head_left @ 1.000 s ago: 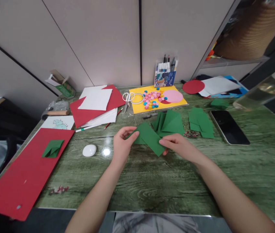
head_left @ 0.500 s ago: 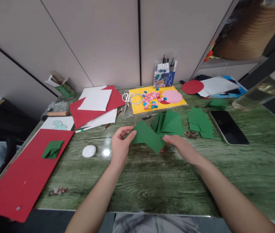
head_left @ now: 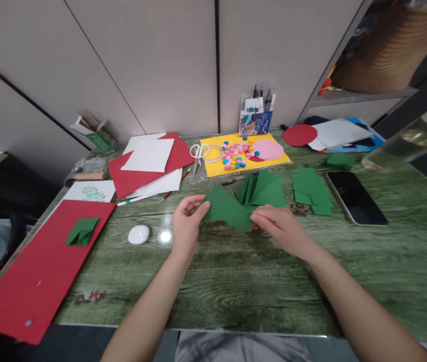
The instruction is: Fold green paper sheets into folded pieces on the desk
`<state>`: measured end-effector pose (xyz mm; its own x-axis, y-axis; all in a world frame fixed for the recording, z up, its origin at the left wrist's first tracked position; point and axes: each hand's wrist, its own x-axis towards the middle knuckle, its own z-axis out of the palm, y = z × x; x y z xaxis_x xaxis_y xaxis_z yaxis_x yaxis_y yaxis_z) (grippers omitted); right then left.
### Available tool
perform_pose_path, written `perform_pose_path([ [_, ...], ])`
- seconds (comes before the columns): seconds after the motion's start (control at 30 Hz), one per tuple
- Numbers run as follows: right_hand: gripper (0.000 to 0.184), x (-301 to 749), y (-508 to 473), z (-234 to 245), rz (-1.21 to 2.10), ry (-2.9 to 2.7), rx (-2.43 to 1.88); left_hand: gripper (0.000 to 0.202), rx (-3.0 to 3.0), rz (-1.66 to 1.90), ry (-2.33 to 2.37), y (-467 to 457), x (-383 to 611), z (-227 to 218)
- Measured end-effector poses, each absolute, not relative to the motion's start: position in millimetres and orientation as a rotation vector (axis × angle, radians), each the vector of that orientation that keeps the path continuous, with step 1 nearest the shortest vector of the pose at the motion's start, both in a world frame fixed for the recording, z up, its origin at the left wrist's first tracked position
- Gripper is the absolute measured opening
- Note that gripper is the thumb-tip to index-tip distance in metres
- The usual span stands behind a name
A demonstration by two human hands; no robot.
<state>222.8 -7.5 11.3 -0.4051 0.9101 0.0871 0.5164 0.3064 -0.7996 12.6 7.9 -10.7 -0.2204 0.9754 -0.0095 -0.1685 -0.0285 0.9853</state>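
Note:
A green sheet of paper (head_left: 225, 207) is held up between both hands, just over the table. My left hand (head_left: 187, 221) pinches its left edge, thumb on top. At the right-hand corner, the fingers of my right hand (head_left: 283, 229) are closed on the same sheet. Right behind it stand folded green papers (head_left: 264, 190), partly covered by the held sheet. To the right lies a stack of green paper pieces (head_left: 311, 191). Another folded green piece (head_left: 82, 231) rests on a long red sheet (head_left: 28, 281) at the left.
A white oval object (head_left: 139, 234) lies left of my left hand. Scissors (head_left: 198, 156) and a yellow sheet (head_left: 213, 168) with small coloured balls are at the back. On the right are a phone (head_left: 356, 197) and a clear bottle (head_left: 398, 143). A marker pack (head_left: 255, 118) leans on the wall.
My right hand has shifted slightly, its fingers now closed further over the sheet's right corner, which looks more bent. The left hand has stayed nearly in place.

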Motion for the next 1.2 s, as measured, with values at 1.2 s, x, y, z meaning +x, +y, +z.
perform_pose_path([
  [1.2, 0.043, 218.8, -15.3, 0.7, 1.252, -1.873, -1.111, 0.023, 0.706, 1.417, 1.111, 10.6, 13.4, -5.5],
])
